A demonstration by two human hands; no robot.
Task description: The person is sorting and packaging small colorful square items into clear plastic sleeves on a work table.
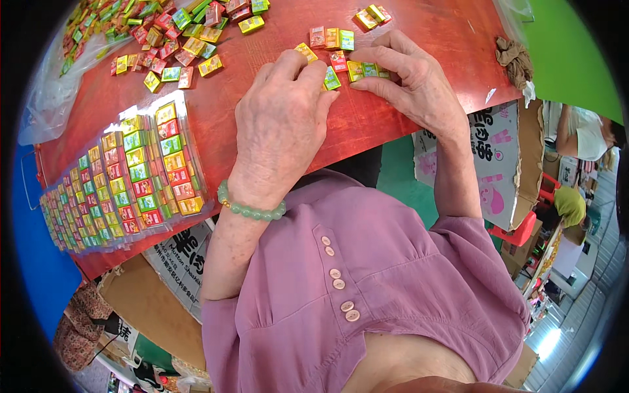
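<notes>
Over the red table, my left hand [282,108] is curled, a green bracelet on its wrist. A small green box [331,79] sits between its thumb and index finger, and a yellow box [305,52] shows beyond its knuckles; some fingertips are hidden. My right hand [413,78] pinches a short row of small yellow and green boxes [369,69] between thumb and fingers. A red box [338,61] lies between the two hands. Just beyond it, a red, a yellow and a green box stand side by side in a row [332,38].
A heap of loose small boxes [177,39] covers the far left, beside clear plastic film [56,98]. Clear strips filled with boxes [131,164] line the left side. More boxes [372,16] and a brown cloth [515,62] lie at the far right. Cardboard [529,150] hangs below the table edge.
</notes>
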